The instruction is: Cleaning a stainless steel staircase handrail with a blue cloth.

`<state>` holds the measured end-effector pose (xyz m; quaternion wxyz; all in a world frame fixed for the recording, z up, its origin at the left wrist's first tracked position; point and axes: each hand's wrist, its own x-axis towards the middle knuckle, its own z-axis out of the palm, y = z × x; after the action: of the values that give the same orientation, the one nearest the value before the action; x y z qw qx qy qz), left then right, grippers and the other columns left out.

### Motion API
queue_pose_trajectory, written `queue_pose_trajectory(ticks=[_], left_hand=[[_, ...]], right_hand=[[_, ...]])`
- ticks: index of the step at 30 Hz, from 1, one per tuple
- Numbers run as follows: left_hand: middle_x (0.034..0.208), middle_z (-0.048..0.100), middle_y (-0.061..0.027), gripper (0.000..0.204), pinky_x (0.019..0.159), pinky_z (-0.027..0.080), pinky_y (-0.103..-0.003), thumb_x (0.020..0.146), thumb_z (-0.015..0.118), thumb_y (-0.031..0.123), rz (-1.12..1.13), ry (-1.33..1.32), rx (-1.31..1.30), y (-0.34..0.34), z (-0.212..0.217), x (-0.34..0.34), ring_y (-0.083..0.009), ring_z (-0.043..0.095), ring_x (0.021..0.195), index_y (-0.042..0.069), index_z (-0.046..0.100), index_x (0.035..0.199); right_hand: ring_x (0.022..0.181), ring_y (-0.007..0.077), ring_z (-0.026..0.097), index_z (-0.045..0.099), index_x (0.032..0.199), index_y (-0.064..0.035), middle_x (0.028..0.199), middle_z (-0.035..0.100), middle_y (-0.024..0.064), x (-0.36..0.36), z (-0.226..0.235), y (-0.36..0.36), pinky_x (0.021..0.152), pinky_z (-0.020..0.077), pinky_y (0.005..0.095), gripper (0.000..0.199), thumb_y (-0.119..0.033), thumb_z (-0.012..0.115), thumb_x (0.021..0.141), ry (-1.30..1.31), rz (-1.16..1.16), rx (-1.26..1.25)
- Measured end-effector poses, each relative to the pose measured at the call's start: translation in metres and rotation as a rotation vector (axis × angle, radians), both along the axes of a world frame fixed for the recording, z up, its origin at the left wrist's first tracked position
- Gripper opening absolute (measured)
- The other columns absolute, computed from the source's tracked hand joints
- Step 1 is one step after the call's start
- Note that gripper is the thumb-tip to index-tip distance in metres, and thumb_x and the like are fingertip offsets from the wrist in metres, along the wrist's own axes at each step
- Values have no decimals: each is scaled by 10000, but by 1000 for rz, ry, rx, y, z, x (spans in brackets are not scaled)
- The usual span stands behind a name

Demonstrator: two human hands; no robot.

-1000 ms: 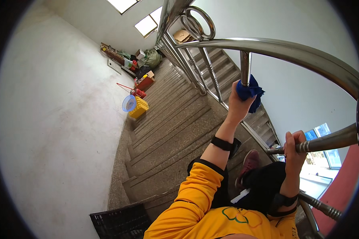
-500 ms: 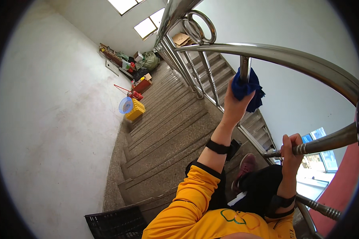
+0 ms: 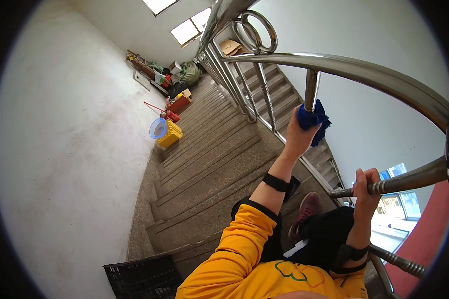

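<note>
My left hand (image 3: 302, 135) is closed around a dark blue cloth (image 3: 312, 118), which wraps an upright metal post (image 3: 311, 88) below the curved handrail (image 3: 364, 69). A loose end of the cloth hangs on the right of the post. Over on the right, my right hand (image 3: 366, 192) grips a thicker metal baluster (image 3: 409, 178) with ringed ends. The fingers curl round its far side and are partly hidden. Black bands circle both of my forearms.
Stone stairs (image 3: 209, 169) descend ahead beside a white wall. A blue basin (image 3: 158, 128) tops a yellow crate (image 3: 170, 135), with red fire extinguishers (image 3: 171, 116) beyond. Bags (image 3: 187, 74) are heaped further down. A black plastic crate (image 3: 142, 276) stands at lower left.
My left hand and the blue cloth have slid down the post, baring more metal above them. My right hand keeps its grip on the same baluster.
</note>
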<state>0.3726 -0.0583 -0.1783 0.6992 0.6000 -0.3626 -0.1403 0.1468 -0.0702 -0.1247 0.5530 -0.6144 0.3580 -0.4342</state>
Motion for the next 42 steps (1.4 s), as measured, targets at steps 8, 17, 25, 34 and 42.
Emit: queue_pose_trajectory(ticks=[8, 17, 25, 34, 42], left_hand=[[1096, 573, -80, 597, 899, 436, -310, 752, 711, 68, -84, 105, -172, 1, 17, 3, -170, 556, 993, 63, 413, 1270], [1014, 596, -53, 486, 842, 464, -276, 761, 723, 60, -21, -53, -28, 2, 7, 4, -127, 570, 949, 46, 460, 1169], [1016, 600, -52, 480, 824, 468, -271, 755, 730, 66, -11, 6, -30, 0, -2, 2, -125, 578, 924, 42, 472, 1160], [1126, 559, -80, 639, 941, 419, -310, 756, 702, 31, -120, 171, -180, 12, 38, -4, -166, 539, 1060, 51, 377, 1306], [1107, 552, -89, 615, 925, 417, -320, 746, 686, -6, -57, 27, -23, 3, 9, 1, -187, 532, 1045, 75, 391, 1280]], right_hand=[[473, 35, 378, 416, 698, -112, 542, 391, -37, 1, 0, 2, 453, 319, 193, 260, -136, 596, 884, -17, 6, -4], [481, 40, 382, 421, 702, -108, 550, 389, -35, 1, 2, 2, 465, 328, 197, 256, -135, 601, 881, -14, 1, 21], [478, 38, 382, 417, 694, -111, 548, 389, -35, 1, 1, 2, 467, 337, 194, 265, -142, 603, 881, -24, 5, 10], [470, 35, 375, 419, 700, -116, 541, 391, -35, 0, -1, 1, 461, 332, 195, 260, -142, 603, 882, -9, 6, 3], [479, 40, 374, 421, 707, -112, 543, 383, -35, 0, 0, 2, 466, 332, 198, 252, -140, 597, 885, 1, 8, 4]])
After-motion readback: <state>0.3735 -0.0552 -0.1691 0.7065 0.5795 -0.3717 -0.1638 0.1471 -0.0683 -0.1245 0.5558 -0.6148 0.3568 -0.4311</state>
